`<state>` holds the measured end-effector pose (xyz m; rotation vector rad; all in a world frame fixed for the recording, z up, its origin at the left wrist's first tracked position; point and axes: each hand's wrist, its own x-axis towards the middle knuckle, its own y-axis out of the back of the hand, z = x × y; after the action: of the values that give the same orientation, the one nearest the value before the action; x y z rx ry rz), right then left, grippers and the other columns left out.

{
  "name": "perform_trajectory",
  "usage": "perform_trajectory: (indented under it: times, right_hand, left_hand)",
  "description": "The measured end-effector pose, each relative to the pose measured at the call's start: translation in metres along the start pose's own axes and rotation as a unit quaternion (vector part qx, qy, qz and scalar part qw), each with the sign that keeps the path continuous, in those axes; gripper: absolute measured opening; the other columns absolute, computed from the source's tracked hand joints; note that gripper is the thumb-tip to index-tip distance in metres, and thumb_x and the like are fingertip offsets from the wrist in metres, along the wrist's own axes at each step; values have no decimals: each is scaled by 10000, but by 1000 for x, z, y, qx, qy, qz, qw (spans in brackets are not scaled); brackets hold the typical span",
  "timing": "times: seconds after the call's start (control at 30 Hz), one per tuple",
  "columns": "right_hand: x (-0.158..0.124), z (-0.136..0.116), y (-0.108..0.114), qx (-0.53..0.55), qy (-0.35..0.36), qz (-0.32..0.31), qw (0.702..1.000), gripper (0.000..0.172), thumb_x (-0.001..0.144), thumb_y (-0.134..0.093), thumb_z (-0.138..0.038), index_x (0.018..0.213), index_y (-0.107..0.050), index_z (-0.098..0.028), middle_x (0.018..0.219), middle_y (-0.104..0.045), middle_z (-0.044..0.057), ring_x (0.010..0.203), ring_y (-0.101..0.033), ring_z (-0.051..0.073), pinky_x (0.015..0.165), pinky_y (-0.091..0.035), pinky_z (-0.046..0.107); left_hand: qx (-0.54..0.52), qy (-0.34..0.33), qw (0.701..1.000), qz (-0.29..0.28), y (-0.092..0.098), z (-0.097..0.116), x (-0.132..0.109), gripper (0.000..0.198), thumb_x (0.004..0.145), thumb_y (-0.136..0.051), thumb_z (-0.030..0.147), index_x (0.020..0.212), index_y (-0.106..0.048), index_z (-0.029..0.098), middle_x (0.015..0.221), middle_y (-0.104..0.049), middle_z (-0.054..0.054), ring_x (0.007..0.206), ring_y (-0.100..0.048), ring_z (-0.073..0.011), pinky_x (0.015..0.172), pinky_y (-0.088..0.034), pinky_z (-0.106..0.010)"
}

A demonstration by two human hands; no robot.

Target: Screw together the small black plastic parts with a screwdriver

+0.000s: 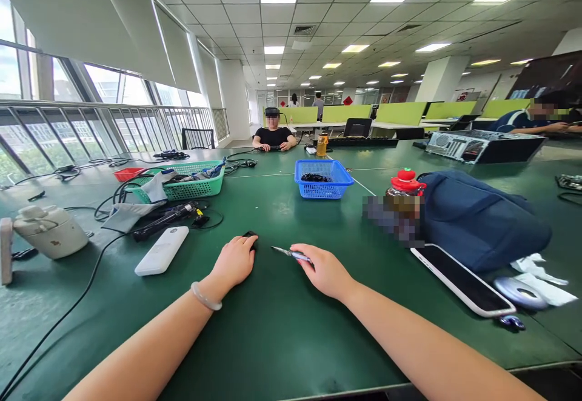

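Observation:
My left hand (234,260), with a pale bangle (206,297) on its wrist, is closed on a small black object (250,234) at the tabletop. Its kind is mostly hidden by the fingers. To the right, my right hand (326,269) grips a small pointed metal tool (287,252) with a pale purplish handle. The tip points left, toward my left hand, and stays apart from the black object. Whether the tool is a knife or scissors I cannot tell. Beyond both hands stands a blue plastic basket (324,190) holding small black pieces (315,177).
On the left lie a white power bank (162,251), a white jug (51,231), cables and a green basket (193,189) with gloves. At right are a navy bag (482,219), a red-lidded bottle (406,183) and a phone (464,280). Across the table sits a person (273,134).

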<state>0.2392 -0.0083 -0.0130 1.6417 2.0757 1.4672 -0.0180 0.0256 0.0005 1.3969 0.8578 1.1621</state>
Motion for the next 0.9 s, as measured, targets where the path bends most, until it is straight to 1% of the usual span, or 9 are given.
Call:
perform_trajectory:
  times: [0.13,0.23,0.3,0.37,0.5,0.63,0.77,0.83,0.9]
  right_hand:
    - [0,-1,1,3,-7,-2,1000,349,917,-474,-139,1220,-602,-255,1198,-692,31,1003,-684,189,910,-545,354]
    - [0,-3,3,8,-10,-11,1000,349,920,-469,-143,1222,-602,-257,1178,-698,31,1000,-682,185,910,-542,350]
    - [0,-5,6,12,-14,-18,1000,348,920,-470,-149,1222,-603,-259,1159,-704,30,997,-682,186,911,-540,354]
    - [0,-8,8,15,-21,-24,999,345,923,-467,-156,1222,-604,-260,1147,-707,30,995,-682,187,912,-539,356]
    - [1,-10,10,19,-37,-33,999,338,929,-460,-164,1216,-608,-265,1136,-709,25,970,-685,190,900,-539,364]
    - [1,-8,9,17,-43,-48,998,320,926,-460,-158,1177,-633,-254,1155,-705,28,995,-677,202,905,-534,380]
    - [0,-5,9,19,-44,-40,998,316,923,-463,-158,1161,-646,-257,1146,-709,26,1001,-678,201,904,-535,378]
    - [0,-4,8,18,-46,-38,998,311,926,-463,-166,1159,-648,-256,1145,-710,27,999,-679,203,903,-536,379]
    - [1,-3,8,17,-45,-35,998,310,928,-464,-171,1161,-650,-255,1148,-711,29,1003,-680,205,905,-536,384]
  left_hand:
    - [41,85,995,-35,5,-35,5,501,911,-375,164,1393,-513,166,1379,-570,-138,1255,-520,-298,996,-450,-448]
    - [63,160,984,-54,10,-65,7,558,843,-387,98,1376,-534,172,1356,-578,-165,1223,-546,-321,945,-479,-458]
    - [70,187,978,-54,13,-82,7,576,829,-379,84,1375,-538,168,1335,-586,-181,1210,-553,-333,927,-488,-461]
    - [76,192,977,-54,16,-93,7,584,825,-370,74,1374,-545,169,1319,-594,-184,1193,-567,-331,927,-486,-447]
    - [86,179,978,-55,20,-99,6,599,811,-369,53,1369,-558,161,1278,-619,-184,1151,-599,-306,934,-473,-395]
    - [106,178,977,-53,20,-99,7,590,816,-369,64,1373,-553,123,1276,-621,-203,1131,-613,-307,939,-460,-390]
    - [132,177,974,-54,21,-102,8,533,876,-380,181,1374,-536,71,1222,-650,-219,1126,-616,-307,952,-444,-386]
    - [133,179,973,-50,21,-103,8,519,899,-380,244,1359,-546,72,1208,-659,-215,1119,-619,-309,949,-448,-386]
    - [130,190,972,-48,21,-103,8,510,910,-378,265,1353,-553,83,1215,-659,-208,1112,-624,-314,947,-453,-396]
